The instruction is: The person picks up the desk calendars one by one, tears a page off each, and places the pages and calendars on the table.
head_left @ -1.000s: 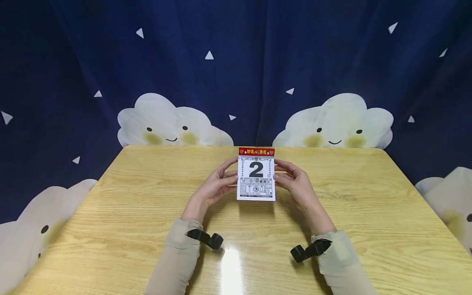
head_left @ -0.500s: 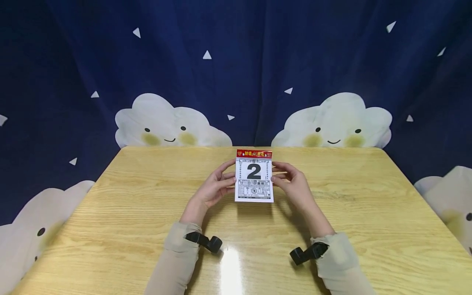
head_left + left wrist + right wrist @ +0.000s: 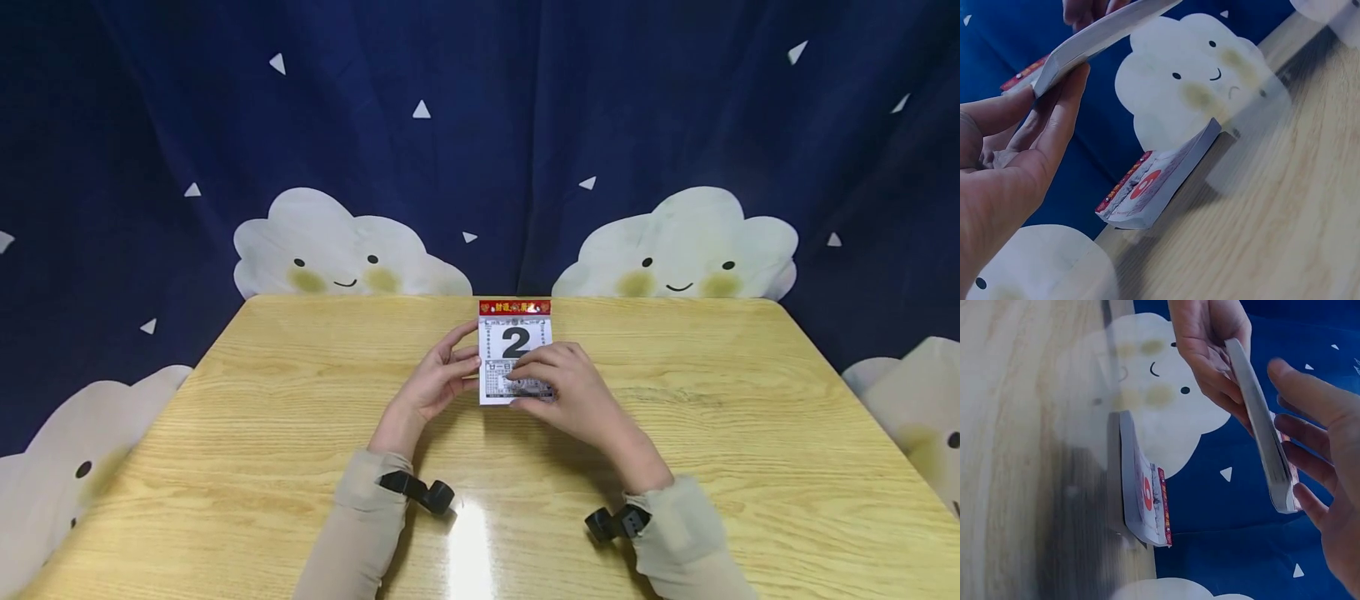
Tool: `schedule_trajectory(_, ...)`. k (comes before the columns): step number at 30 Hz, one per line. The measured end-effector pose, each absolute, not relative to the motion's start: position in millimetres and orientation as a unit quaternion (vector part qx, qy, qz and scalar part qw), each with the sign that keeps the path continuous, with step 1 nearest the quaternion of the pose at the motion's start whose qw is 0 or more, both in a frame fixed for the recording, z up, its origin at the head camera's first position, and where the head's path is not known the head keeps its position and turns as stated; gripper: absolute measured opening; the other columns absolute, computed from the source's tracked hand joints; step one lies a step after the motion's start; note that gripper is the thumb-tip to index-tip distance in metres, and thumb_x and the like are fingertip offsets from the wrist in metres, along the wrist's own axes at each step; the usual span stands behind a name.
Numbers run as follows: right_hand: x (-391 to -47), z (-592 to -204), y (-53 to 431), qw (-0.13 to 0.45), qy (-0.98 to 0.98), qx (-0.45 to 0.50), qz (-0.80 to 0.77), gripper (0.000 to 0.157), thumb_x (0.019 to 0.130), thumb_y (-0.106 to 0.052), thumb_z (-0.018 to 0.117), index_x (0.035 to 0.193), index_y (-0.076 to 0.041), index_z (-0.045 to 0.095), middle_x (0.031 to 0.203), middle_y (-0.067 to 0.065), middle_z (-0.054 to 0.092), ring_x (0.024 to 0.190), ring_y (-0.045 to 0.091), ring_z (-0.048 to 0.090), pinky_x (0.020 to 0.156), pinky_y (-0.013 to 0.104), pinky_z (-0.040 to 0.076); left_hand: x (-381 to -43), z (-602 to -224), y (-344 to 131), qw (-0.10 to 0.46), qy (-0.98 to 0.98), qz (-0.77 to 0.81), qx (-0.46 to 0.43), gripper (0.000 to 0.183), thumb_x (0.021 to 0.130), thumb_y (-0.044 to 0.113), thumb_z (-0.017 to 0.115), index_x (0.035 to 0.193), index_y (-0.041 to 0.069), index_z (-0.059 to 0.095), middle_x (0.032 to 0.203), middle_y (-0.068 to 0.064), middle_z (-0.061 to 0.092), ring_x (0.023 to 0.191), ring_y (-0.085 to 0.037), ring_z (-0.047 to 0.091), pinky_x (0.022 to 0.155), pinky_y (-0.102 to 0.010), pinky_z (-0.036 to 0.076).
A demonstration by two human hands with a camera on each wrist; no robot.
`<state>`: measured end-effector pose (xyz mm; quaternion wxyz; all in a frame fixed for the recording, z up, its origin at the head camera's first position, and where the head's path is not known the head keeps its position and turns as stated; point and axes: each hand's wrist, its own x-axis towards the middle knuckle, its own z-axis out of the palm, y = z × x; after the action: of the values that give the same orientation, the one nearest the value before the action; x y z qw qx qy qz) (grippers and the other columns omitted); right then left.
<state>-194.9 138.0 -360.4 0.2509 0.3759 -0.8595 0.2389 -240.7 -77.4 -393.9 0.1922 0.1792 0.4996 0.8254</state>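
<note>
A tear-off calendar (image 3: 495, 385) with a red header and a large black 2 is held up above the table. My left hand (image 3: 435, 379) pinches its left edge, thumb in front and fingers behind. My right hand (image 3: 577, 392) crosses the lower right of the page, with its thumb by the bottom edge. In the right wrist view, that hand's fingers (image 3: 1313, 434) are spread and loosely bent beside the pages, and the thumb is apart from them. A second calendar (image 3: 1154, 181), with a red numeral, lies near the table's far edge; the held one hides it in the head view.
The light wooden table (image 3: 262, 433) ends at a dark blue curtain (image 3: 480, 150) printed with clouds and white triangles. Black wrist cameras are strapped over both sleeves.
My right hand has let go of the calendar's right edge and moved left and down, over the front page. The left hand keeps its grip.
</note>
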Motion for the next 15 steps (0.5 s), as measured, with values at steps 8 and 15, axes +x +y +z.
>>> schedule_trajectory(8,-194.9,-362.4,133.7,0.245,-0.860,0.390,0.221,0.024,0.068,-0.021,0.078,0.090,-0.017,0.070,0.099,-0.004,0.063,0.097,0.015,0.052,0.092,0.035,0.035,-239.9,-393.4,-76.5,0.179,0.495,0.834,0.165,0.059,0.090,-0.010,0.038,0.144,0.012,0.023,0.102,-0.003,0.064,0.084,-0.015,0.064,0.070,-0.027,0.052)
schedule_trajectory(15,-192.4,-363.2,133.0,0.241,-0.862,0.389,0.218,0.013,0.075,-0.020,0.073,0.088,-0.018,0.073,0.096,-0.005,0.063,0.096,0.014,0.053,0.089,0.033,0.037,-240.4,-393.8,-76.1,0.178,0.490,0.836,0.171,0.058,0.090,-0.010,0.037,0.143,0.011,0.024,0.102,-0.003,0.064,0.085,-0.015,0.064,0.072,-0.028,0.052)
